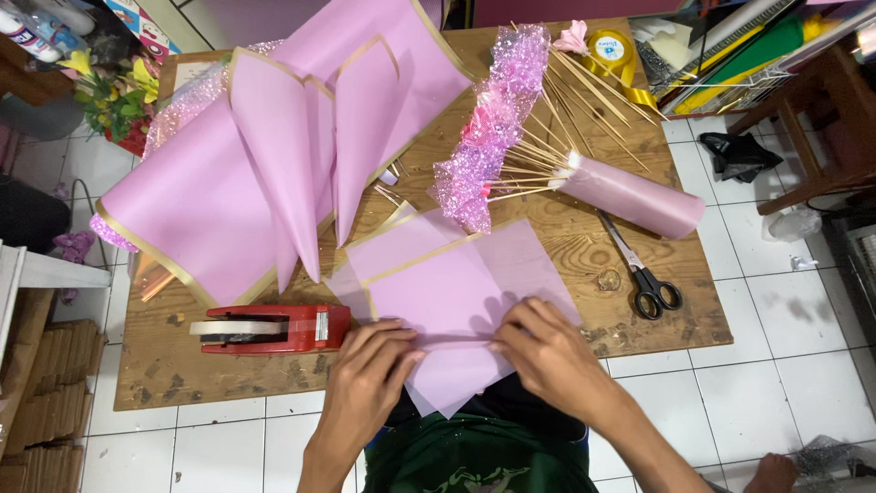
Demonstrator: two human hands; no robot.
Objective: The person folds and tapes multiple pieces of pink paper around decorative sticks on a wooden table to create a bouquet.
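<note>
— Lilac paper sheet (456,292) sits at six o'clock on the wooden surface (630,265), its near corner hanging off the edge. My left hand (370,365) and right hand (543,351) both press fingertips down along a fold.

— Risks?

— I reckon thin paper could crease crooked or tear. Tape dispenser (274,329) at nine may snag it; farther out, scissors (643,274) at three, skewers (584,110) at one.

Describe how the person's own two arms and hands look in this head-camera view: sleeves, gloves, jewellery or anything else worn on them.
Both forearms are bare: no sleeves reach them. The left hand and right hand wear no gloves, and no rings, watch or bracelets show. Below the arms is a dark green garment with a pale printed design.
</note>
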